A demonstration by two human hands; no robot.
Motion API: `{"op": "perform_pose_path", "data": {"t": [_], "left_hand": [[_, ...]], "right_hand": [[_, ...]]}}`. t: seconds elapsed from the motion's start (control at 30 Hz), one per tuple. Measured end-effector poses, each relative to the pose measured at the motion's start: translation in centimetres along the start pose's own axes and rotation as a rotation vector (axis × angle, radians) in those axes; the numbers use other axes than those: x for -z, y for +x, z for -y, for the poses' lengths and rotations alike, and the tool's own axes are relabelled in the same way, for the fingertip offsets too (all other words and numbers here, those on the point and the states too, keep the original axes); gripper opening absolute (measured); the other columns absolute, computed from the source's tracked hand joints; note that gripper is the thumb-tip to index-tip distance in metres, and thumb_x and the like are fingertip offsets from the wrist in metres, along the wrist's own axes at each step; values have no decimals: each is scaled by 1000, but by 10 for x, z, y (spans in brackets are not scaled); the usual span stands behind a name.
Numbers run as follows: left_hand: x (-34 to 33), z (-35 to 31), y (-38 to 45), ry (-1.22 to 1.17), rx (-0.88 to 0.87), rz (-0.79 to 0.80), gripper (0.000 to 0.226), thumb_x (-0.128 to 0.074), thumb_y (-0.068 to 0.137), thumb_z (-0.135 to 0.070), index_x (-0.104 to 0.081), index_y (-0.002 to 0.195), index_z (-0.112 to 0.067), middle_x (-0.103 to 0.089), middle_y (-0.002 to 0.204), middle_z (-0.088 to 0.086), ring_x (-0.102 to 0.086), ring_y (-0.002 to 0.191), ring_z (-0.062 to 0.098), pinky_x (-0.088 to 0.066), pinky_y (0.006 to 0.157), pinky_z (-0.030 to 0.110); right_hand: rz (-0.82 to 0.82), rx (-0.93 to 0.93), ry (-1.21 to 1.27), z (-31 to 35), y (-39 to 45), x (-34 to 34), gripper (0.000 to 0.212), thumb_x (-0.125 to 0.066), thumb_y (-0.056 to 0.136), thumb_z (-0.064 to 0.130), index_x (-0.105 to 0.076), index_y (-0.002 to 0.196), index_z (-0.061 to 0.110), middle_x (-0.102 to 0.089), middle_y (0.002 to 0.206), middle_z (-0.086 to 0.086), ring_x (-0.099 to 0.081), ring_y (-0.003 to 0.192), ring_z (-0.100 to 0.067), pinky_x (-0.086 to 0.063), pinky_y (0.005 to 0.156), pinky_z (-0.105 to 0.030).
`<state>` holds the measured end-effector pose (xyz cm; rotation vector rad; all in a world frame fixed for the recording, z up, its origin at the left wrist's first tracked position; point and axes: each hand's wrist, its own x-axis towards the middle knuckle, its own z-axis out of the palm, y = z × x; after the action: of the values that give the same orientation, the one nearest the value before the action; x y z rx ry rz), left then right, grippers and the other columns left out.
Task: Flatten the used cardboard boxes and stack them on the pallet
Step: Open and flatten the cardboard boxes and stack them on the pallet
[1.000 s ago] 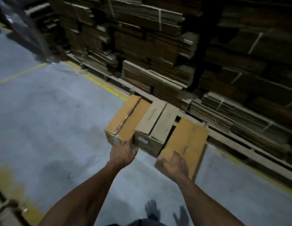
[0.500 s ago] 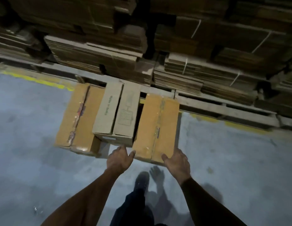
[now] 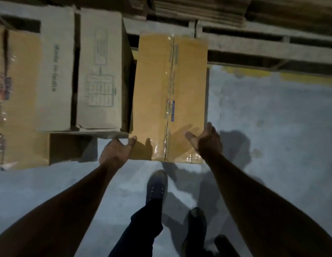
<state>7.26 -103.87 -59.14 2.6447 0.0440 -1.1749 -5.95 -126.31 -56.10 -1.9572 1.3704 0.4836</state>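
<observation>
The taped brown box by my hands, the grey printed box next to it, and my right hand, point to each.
taped brown box [image 3: 154, 93], head view, left top flap
grey printed box [image 3: 100, 71], head view, right top flap
right hand [image 3: 207, 140], head view, palm

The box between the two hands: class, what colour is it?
Yellowish-brown box, clear tape along its middle seam; seen in the head view.

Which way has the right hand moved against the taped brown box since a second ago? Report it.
Yes. The right hand has shifted from the near-left corner of the taped brown box across to its right edge, at the near end.
</observation>
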Motion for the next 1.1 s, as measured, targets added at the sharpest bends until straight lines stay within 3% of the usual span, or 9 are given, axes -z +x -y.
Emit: {"op": "perform_pose_path", "data": {"t": [0.1, 0.17, 0.23, 0.3, 0.4, 0.5, 0.7, 1.0, 1.1], "left_hand": [[-28, 10, 29, -90, 47, 44, 94, -49, 87, -74, -39, 147, -3, -48, 147, 20, -50, 129, 40, -45, 100, 44], [-44, 16, 44, -221, 71, 101, 94, -59, 80, -76, -49, 138, -3, -57, 135, 18, -57, 117, 36, -49, 92, 41], [-58, 19, 54, -408, 75, 160, 103, -70, 63, -82, -56, 132, -7, -65, 126, 14, -63, 110, 32, -54, 94, 45], [-70, 21, 62, -507, 34, 171, 90, -77, 68, -67, -57, 134, -9, -66, 123, 12, -63, 109, 31, -56, 93, 45], [-80, 20, 70, -631, -55, 157, 69, -78, 75, -44, -58, 131, -8, -68, 118, 11, -65, 108, 29, -56, 78, 32], [-87, 21, 62, -694, -57, 107, 67, -79, 78, -38, -55, 133, -9, -67, 121, 11, -65, 108, 27, -57, 83, 36], [-95, 36, -5, -632, 9, 9, 107, -84, 43, -72, -58, 128, -13, -69, 116, 11, -68, 102, 29, -58, 89, 48], [-100, 93, -118, -558, 45, -57, 93, -77, 55, -72, -62, 128, -17, -69, 116, 7, -68, 99, 27, -61, 84, 46], [-95, 116, -151, -500, 79, -12, 93, -76, 46, -77, -66, 115, -15, -72, 105, 6, -70, 91, 25, -61, 83, 45]], "right_hand": [[6, -23, 20, -13, 37, -21, 98, -65, 87, 62, -20, 154, 6, -32, 157, -14, -34, 142, -34, -32, 112, -45], [23, -55, 44, -28, 55, -37, 103, -65, 86, 64, -15, 156, 7, -31, 159, -13, -32, 143, -35, -31, 114, -46], [50, -79, 105, -46, 67, -55, 111, -70, 77, 70, -16, 154, 10, -38, 154, -14, -40, 139, -37, -36, 113, -51], [70, -73, 266, -66, 74, -73, 115, -74, 59, 77, -25, 146, 20, -52, 141, -9, -52, 127, -34, -45, 105, -54], [35, -29, 463, -84, 79, -89, 98, -84, 65, 59, -33, 139, 22, -57, 130, 3, -57, 118, -22, -52, 100, -48], [-7, -11, 507, -88, 79, -92, 84, -85, 74, 46, -38, 138, 22, -58, 122, 7, -57, 115, -21, -50, 102, -47], [-32, 2, 397, -120, 29, -72, 79, -80, 76, 54, -44, 138, 21, -65, 126, 1, -60, 111, -22, -48, 101, -42], [27, -93, 298, -172, -95, -75, 91, -72, 77, 67, -42, 144, 12, -62, 132, -14, -63, 112, -35, -52, 97, -49], [-2, -174, 242, -182, -143, -78, 91, -71, 80, 65, -42, 148, 12, -58, 140, -17, -59, 122, -38, -49, 100, -43]]}}
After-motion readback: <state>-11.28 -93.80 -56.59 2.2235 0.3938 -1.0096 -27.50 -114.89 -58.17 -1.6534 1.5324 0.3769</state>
